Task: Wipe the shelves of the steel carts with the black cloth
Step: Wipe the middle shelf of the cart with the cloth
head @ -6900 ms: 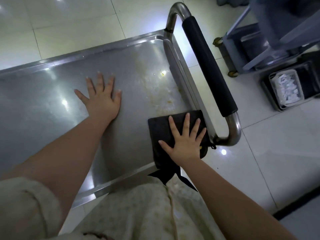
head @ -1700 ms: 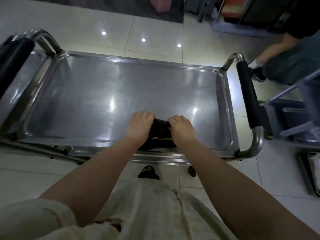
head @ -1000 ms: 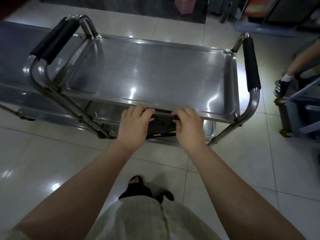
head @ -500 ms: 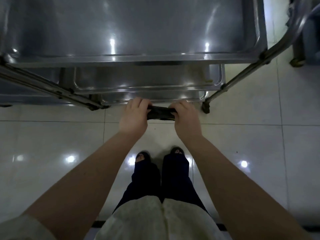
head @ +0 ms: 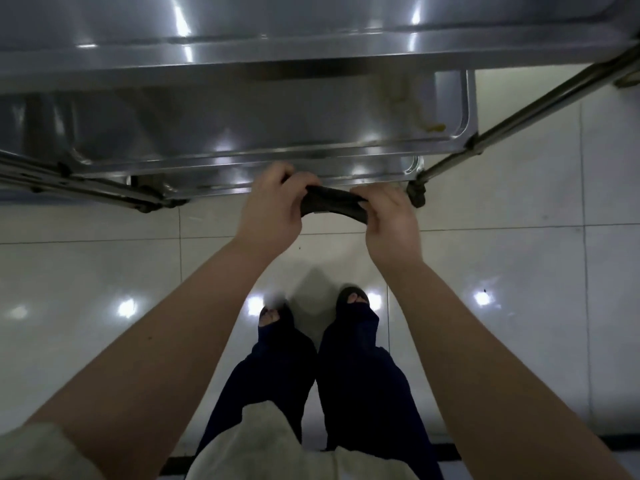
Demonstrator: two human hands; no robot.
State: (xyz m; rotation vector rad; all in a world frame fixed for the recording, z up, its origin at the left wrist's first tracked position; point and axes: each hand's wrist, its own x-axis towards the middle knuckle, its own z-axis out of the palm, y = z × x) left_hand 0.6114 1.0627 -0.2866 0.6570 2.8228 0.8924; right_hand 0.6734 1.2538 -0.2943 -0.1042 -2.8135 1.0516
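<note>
The black cloth [head: 330, 204] is bunched into a thick strip and held in the air just in front of the steel cart. My left hand [head: 273, 211] grips its left end and my right hand [head: 389, 221] grips its right end. The cart's top shelf [head: 311, 26] fills the top of the view. Below it lies the middle shelf [head: 277, 123], with yellowish smears [head: 408, 98] near its right end. A lower shelf's rim [head: 381, 171] shows just behind my hands.
The cart's slanted legs [head: 526, 112] and a caster [head: 415, 194] stand right of my hands, another frame bar [head: 86, 183] to the left. Glossy white floor tiles [head: 519, 271] lie around my feet [head: 311, 310].
Since wiping the top shelf I took the cloth in both hands and brought it down off the cart. My head has dropped closer, so the middle shelf now shows larger.
</note>
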